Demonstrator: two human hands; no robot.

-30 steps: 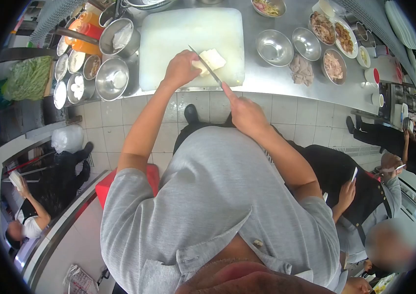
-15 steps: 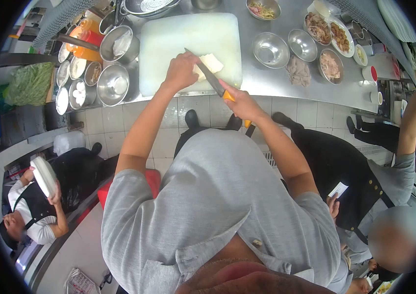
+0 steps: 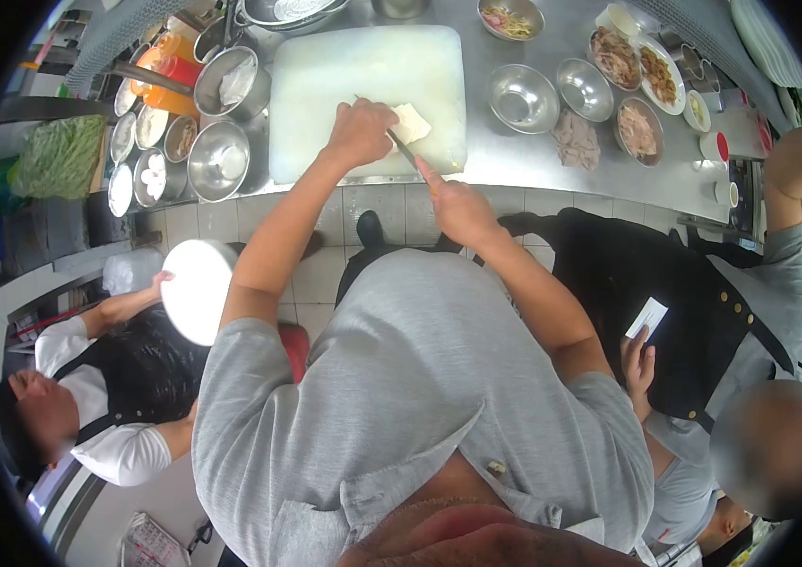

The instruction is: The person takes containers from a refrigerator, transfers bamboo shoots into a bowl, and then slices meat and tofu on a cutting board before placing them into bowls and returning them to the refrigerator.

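Note:
A white, tofu-like block (image 3: 411,125) lies near the right side of the white cutting board (image 3: 325,66). My left hand (image 3: 360,132) is closed over the block's left side, its fingers curled and partly hiding it. In my right hand (image 3: 462,212) is the orange handle of a knife (image 3: 405,149). The blade slants up and left beside the block and passes under my left hand, which hides most of it.
Metal bowls (image 3: 218,161) and orange squeeze bottles (image 3: 169,71) crowd the left. On the right are two bowls (image 3: 524,99), a crumpled cloth (image 3: 576,139) and dishes of food (image 3: 639,130). Co-workers stand on both sides, the left one holding white plates (image 3: 199,291).
My right hand and the knife handle have shifted slightly down, and the blade is turned more edge-on. The co-worker on the left has come closer with the plates.

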